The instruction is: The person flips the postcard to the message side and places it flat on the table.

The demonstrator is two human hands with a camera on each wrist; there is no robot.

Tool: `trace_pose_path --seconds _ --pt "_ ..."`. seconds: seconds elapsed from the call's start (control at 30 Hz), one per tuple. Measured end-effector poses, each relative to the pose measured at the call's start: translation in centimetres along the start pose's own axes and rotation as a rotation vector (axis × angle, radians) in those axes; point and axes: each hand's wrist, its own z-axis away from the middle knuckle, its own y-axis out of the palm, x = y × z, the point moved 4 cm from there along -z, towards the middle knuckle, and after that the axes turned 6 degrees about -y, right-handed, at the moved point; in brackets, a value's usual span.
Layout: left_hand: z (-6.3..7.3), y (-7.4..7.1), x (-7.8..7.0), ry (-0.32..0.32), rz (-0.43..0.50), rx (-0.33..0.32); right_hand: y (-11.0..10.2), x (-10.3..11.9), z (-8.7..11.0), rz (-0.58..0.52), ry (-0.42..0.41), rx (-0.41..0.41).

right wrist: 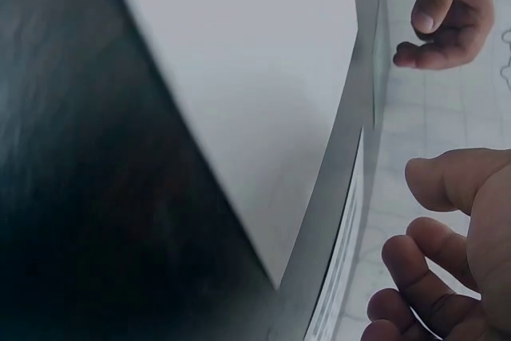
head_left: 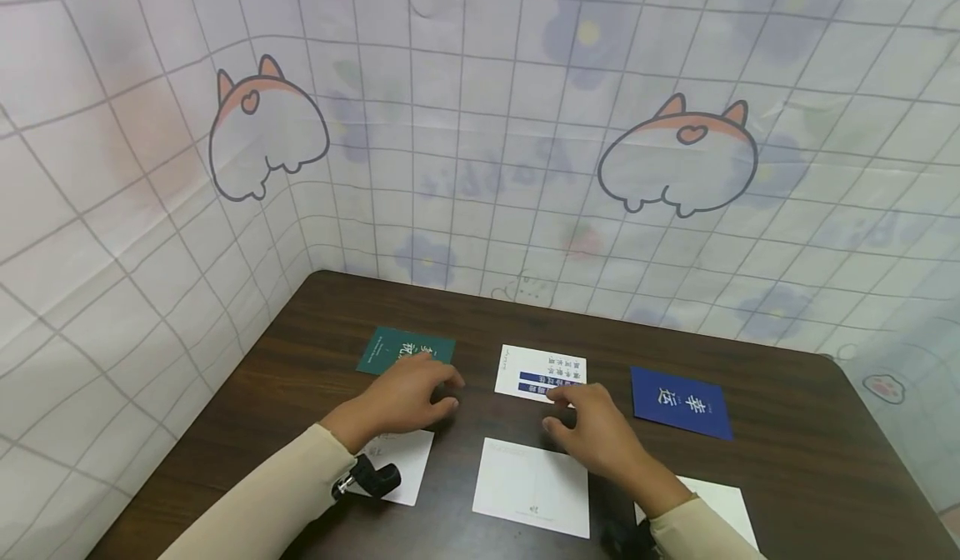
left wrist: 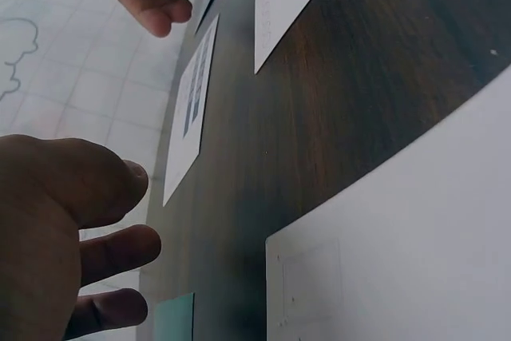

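Note:
My left hand (head_left: 408, 395) hovers over the table with loosely bent fingers and nothing in it, overlapping the green card (head_left: 386, 350) in the head view. Below its wrist lies a white card (head_left: 408, 468), partly hidden by the hand and forearm. My right hand (head_left: 600, 431) holds nothing, its fingers relaxed at the lower right corner of a white card with blue printed bands (head_left: 517, 368). In front lies a blank-looking white card (head_left: 531, 485). A blue card (head_left: 678, 402) with white characters is to the right. Another white card (head_left: 720, 506) sits partly under the right wrist.
The dark wooden table (head_left: 810, 435) meets a patterned curtain (head_left: 480, 127) at its back and left edges. A black wrist mount (head_left: 375, 477) is strapped at the left sleeve. The cards lie flat in two rows.

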Motion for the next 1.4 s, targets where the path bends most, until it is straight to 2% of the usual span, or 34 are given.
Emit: trace_pose_path --seconds 0.5,0.93,1.23,1.4 --pt "-2.6 1.4 -0.9 -0.003 0.002 0.020 -0.8 -2.7 -0.8 0.062 0.056 -0.001" --pt "-5.1 2.3 -1.2 -0.075 -0.070 -0.007 -1.8 -4.7 -1.7 0.078 0.132 0.012" --pt "-6.8 2.8 -1.3 -0.102 -0.089 0.048 -2.4 -5.8 -3.1 0.082 0.092 0.029" --pt "-7.7 2.9 -1.3 -0.117 -0.075 0.061 -2.6 -6.3 -3.6 0.082 0.090 0.074"
